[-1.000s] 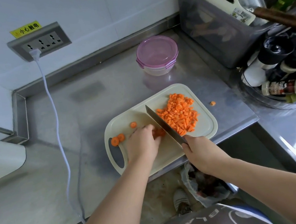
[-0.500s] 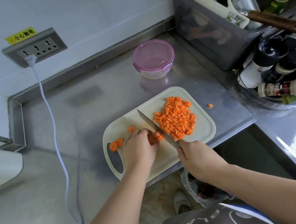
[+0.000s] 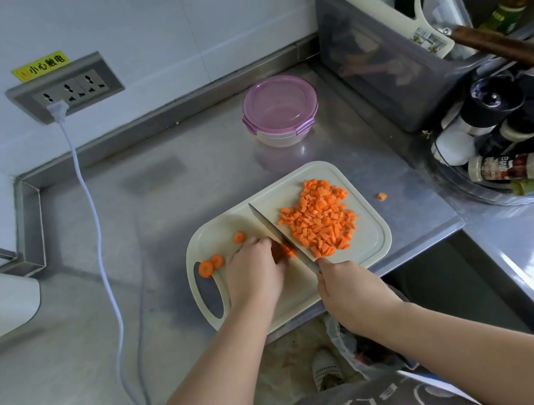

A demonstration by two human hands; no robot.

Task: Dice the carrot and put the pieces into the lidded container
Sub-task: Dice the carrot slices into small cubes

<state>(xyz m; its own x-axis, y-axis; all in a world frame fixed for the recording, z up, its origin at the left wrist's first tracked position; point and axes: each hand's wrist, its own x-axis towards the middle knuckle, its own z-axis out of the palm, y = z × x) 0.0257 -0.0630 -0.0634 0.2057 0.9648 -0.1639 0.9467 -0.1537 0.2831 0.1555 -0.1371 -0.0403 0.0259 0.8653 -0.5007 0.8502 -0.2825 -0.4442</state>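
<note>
**Cutting station at the front edge of a stainless-steel counter [image 3: 188, 196].** A cream plastic cutting board [image 3: 373, 238] with a slotted handle lies along that front edge, handle end to the left. The right hand [image 3: 351, 290] is clenched around the handle of a steel-bladed kitchen knife [image 3: 277, 232]. Its blade runs diagonally across the board, tip toward the counter's back edge. The left hand [image 3: 254, 266], fingers curled under, pins an uncut orange carrot piece [image 3: 283, 252] to the board, and the blade meets this piece just beside the fingertips.

To the blade's right, a heap of small orange carrot dice [image 3: 320, 222] covers much of the board's right half. Three round carrot slices [image 3: 206, 268] lie on the board's left end: two touching beside the handle slot, one apart. One stray carrot cube [image 3: 382, 196] rests on the bare counter, just off the board's right edge.

The round clear lidded container [image 3: 280, 110], its pink clip-on lid in place, stands toward the counter's back edge, well apart from the board. A grey plastic bin [image 3: 378, 74] occupies the back right corner. A white power cord [image 3: 96, 228] crosses the counter's left side to the front edge.
</note>
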